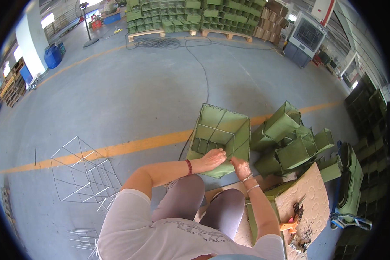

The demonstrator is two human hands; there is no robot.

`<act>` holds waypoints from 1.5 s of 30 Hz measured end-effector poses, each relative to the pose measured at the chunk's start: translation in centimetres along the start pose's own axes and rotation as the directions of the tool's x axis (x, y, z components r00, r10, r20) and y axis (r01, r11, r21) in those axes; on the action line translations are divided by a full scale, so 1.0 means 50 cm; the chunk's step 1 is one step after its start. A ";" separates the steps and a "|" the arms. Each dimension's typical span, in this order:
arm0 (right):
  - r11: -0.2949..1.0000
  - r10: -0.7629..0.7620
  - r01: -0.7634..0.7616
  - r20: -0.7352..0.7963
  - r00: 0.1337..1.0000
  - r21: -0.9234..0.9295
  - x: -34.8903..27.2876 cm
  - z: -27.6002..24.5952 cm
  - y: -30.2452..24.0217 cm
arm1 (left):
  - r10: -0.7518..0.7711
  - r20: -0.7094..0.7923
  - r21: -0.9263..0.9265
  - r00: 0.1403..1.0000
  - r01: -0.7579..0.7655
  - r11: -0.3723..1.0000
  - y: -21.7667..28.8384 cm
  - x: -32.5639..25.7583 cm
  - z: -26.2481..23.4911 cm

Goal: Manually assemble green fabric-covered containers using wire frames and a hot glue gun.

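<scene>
A green fabric-covered bin (pixel 242 141) with a metal wire frame stands open-topped in front of my knees. My left hand (pixel 212 158) is closed at its near rim, fingertips bent over the fabric edge. Just to the right, my right hand (pixel 240 168) pinches the same near edge close to the corner. Both hands are almost touching. Whatever small piece may be between the fingers is hidden. Beside my right forearm, an orange glue gun (pixel 289 226) and dark-smeared scissors (pixel 298 207) lie on a beige patterned board (pixel 318 186).
Several green bins (pixel 290 154) lie piled at the right, near a folded green chair (pixel 350 182). Bare wire frames (pixel 76 190) stand at the left. A cable (pixel 206 78) crosses the grey floor. Pallets of stacked green bins (pixel 182 15) and an air cooler (pixel 307 34) stand far off.
</scene>
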State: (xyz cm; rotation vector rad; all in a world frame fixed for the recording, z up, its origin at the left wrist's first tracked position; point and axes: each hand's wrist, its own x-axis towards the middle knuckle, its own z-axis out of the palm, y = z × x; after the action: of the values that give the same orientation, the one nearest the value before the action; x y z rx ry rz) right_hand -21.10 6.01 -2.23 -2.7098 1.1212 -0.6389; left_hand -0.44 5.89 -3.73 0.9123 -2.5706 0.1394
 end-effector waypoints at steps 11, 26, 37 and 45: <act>0.993 -0.115 0.116 -0.012 0.993 0.025 0.021 0.007 -0.010 | -0.099 -0.038 0.050 0.994 0.100 0.994 0.008 0.001 0.021; 0.971 -0.160 0.186 0.166 0.973 -0.151 0.067 0.024 -0.036 | -0.238 -0.337 -0.084 0.911 0.223 0.971 0.012 -0.019 0.018; 0.949 -0.267 0.302 0.283 0.921 -0.090 0.101 0.005 -0.021 | -0.276 -0.326 0.018 0.904 0.297 0.955 0.011 -0.023 0.024; 0.949 -0.241 0.273 0.196 0.951 -0.159 0.088 0.050 -0.026 | -0.237 -0.291 0.046 0.927 0.261 0.964 -0.009 -0.047 0.031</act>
State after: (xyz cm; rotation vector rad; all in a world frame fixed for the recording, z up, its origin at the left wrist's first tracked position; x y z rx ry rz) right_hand -16.39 3.76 -2.65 -3.0322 0.8285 -0.3318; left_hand 0.96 6.53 -6.12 1.1515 -2.1794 0.2844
